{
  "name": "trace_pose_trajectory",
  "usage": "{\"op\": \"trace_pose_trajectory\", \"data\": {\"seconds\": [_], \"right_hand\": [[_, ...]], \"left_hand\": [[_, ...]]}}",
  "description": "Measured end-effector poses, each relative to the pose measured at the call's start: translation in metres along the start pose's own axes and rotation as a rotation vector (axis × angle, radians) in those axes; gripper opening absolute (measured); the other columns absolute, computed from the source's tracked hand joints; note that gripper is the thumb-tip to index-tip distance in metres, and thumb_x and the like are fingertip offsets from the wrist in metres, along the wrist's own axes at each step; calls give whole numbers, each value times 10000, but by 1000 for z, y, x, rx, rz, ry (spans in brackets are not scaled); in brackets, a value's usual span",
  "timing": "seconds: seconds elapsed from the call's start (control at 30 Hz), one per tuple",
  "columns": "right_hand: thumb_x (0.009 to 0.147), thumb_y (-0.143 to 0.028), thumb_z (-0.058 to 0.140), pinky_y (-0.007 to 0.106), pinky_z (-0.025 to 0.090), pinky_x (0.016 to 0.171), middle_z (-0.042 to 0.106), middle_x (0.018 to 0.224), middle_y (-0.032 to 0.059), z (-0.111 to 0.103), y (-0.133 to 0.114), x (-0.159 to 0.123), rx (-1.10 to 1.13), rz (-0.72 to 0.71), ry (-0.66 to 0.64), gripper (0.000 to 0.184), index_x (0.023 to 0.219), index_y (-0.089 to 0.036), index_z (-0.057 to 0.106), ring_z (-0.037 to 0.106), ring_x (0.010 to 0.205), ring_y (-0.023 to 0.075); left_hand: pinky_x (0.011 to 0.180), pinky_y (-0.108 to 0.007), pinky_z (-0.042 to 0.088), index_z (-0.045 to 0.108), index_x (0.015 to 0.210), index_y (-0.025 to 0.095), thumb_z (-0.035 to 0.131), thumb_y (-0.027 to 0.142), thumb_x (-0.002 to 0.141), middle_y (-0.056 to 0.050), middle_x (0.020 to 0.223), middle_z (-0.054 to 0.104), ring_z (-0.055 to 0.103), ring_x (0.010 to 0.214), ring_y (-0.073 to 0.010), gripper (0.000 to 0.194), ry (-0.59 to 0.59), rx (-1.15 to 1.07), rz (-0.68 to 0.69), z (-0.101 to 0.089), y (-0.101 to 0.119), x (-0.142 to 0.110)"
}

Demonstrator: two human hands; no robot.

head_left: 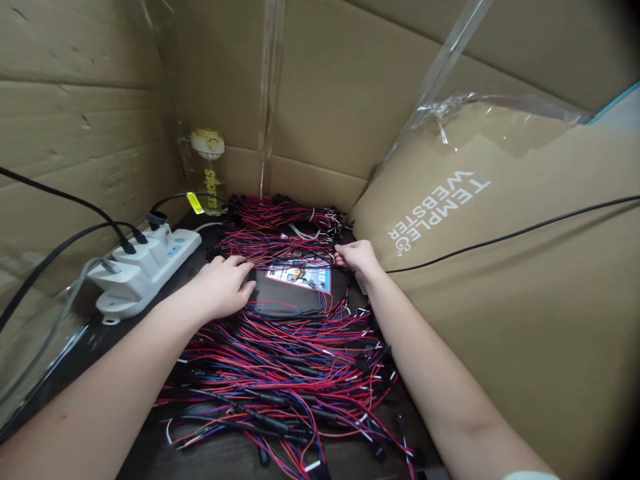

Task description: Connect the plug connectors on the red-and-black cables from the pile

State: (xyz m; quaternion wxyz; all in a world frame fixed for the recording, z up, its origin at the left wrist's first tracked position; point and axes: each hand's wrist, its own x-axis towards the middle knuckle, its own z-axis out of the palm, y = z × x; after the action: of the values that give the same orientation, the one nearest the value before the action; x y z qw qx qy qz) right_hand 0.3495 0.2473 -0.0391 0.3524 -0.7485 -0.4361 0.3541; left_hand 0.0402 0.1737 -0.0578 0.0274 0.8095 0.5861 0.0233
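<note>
My left hand (224, 285) reaches to the left end of the middle wire bundle (280, 250), its thumb apart from its fingers; the fingertips touch or hover over the wires, I cannot tell which. At that bundle's right end, my right hand (356, 258) has thumb and finger pinched together on the wire ends. The wires are red, blue and black. Under and in front of the bundle lies a printed card (303, 273). Closer to me spreads a large loose heap of wire harnesses (295, 363) with black sleeves, connectors and white tags.
A white power strip (150, 267) with several plugs stands at left. Behind are another tied wire bundle (285, 212) and a clear bottle (207, 167) with a cream lid. Cardboard walls (340, 87) enclose the dark tabletop (150, 437). A black cable (500, 237) crosses the right side.
</note>
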Motion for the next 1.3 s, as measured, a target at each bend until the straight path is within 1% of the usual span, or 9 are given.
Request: {"op": "trace_pose_trajectory", "data": {"seconds": [0.13,0.3,0.43,0.57,0.67,0.87,0.97,1.1,1.3], "right_hand": [[1013,-327,670,253,595,662,695,984,60,1,0,0,3,11,0,251,1117,-99,669,676,770,123],[1024,-354,649,277,602,698,700,998,60,0,-1,-6,-23,-3,-26,259,1114,-111,673,681,795,132],[1021,-334,655,243,570,644,690,896,25,-6,-8,-22,-45,-39,-119,219,1004,-117,681,645,708,104],[990,-249,683,179,424,492,642,698,-25,-13,-18,-37,-17,-51,-197,221,812,-118,672,513,523,57],[948,-203,703,190,321,426,627,613,-6,-16,-24,-43,42,-47,-202,264,700,-120,674,459,478,51],[929,-225,713,176,336,422,656,635,20,-22,-29,-45,136,14,-239,263,686,-128,676,458,486,51],[941,-216,685,171,359,438,654,653,14,-24,-29,-44,160,27,-267,248,707,-133,682,463,488,49],[939,-219,672,187,384,457,662,667,17,-26,-27,-40,174,26,-290,231,723,-141,689,463,485,52],[841,-211,749,211,283,432,580,561,-19,-24,-21,-39,151,-73,-355,257,609,-149,657,395,457,53]], "left_hand": [[1065,-536,481,578,1511,177,414,448,977,-147,1570,544,575,1287,-426,621,12,-3,-3,1,1,-1],[1052,-545,497,631,1458,194,428,419,980,-145,1534,577,605,1250,-415,565,56,-13,3,2,0,-2],[1099,-502,489,722,1307,164,466,353,967,-166,1415,635,614,1245,-371,466,144,-17,32,-13,4,0],[1082,-475,510,771,1176,137,450,253,954,-172,1208,697,660,1138,-329,407,269,-135,174,-38,33,15],[1038,-400,536,783,1145,169,507,261,945,-140,1164,706,674,1123,-286,353,233,-184,312,-45,66,37],[901,-354,529,815,964,182,533,277,948,-114,981,766,710,975,-259,298,186,-248,405,-34,105,82],[804,-309,511,809,852,180,520,208,922,-90,834,775,711,821,-217,298,176,-282,403,-32,108,91],[776,-311,496,810,812,175,553,221,897,-97,791,783,700,753,-217,275,174,-306,412,-31,107,93],[805,-353,481,813,845,184,519,195,904,-104,874,805,708,869,-265,300,202,-324,391,-29,108,95]]}}
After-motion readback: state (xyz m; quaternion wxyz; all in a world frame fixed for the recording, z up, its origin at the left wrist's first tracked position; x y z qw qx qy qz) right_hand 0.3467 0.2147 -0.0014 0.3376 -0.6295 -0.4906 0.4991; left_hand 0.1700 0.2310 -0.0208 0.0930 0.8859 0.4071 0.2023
